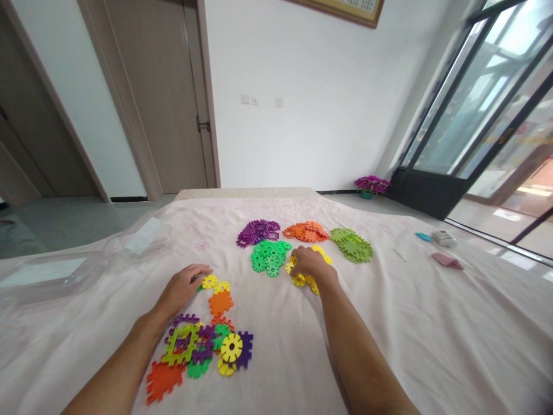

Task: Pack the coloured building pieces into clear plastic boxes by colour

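My left hand (184, 289) rests at the far edge of a loose mixed heap, its thumb and fingers apart beside a yellow notched disc (210, 282) and a partly covered green piece. In that heap lie an orange square (220, 302), a lime square frame (180, 346), a purple piece (204, 344) and another yellow disc (231, 347). My right hand (311, 264) reaches into a pile of yellow discs (322, 253), its fingers curled down on a disc at the pile's left side. The fingertips are partly hidden.
Behind are sorted piles: purple (259, 232), green (271, 257), orange (306, 231) and lime (352, 245). Clear plastic containers (142, 239) lie on the left of the cloth-covered table (276, 357). A pink item (447, 261) and a small white object (443, 238) lie on the right.
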Motion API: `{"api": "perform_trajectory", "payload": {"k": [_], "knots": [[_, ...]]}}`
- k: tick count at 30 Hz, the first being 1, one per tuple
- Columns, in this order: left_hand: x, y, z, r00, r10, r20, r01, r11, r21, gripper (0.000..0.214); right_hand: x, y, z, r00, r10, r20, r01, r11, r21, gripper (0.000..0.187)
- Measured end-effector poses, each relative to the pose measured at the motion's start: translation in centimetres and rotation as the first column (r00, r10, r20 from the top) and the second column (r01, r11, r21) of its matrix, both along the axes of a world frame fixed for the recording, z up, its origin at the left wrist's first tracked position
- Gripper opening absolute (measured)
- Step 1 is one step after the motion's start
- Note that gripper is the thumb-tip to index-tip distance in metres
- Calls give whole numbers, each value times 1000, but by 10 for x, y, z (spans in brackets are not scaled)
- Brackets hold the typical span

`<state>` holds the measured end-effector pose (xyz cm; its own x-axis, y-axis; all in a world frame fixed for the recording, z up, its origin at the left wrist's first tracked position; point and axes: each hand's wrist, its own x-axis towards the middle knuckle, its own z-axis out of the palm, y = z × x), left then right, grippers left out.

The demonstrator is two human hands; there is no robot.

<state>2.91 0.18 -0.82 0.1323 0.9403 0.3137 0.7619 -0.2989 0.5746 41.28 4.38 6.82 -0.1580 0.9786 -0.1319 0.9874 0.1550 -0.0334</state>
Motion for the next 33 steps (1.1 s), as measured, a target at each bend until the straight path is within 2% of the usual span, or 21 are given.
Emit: {"api": "perform_trajectory", "payload": {"k": [6,10,13,16,19,22,25,28,33], "knots": [[1,2,-1,1000,-4,-1,4,1000,-2,36,8,-4,12,996,-42,77,46,998,-40,51],[1,1,-1,1000,-5,7,5,1000,-13,36,8,-6,21,999,-41,34,42,999,-33,42],[2,0,1,1000,-7,10,7,1000,-25,35,-3,-9,27,998,20,-64,-18,999,33,30],[2,-1,3,1000,-17,9,18,999,-30,35,-30,-13,27,968,154,-196,-136,986,99,26],[2,-1,2,1000,-29,10,29,999,-26,34,-70,-21,10,891,339,-303,-300,939,169,27],[3,-1,3,999,-39,-5,39,999,-1,33,-111,-33,-16,748,541,-385,-479,841,251,36],[4,-1,4,998,-28,-52,29,999,30,31,-136,-44,-36,655,673,-344,-586,739,332,41],[4,-1,5,994,10,-111,-4,998,57,29,-145,-51,-41,633,724,-276,-641,689,339,40],[4,-2,5,990,62,-130,-54,996,70,29,-147,-53,-35,638,736,-225,-668,675,314,40]]}}
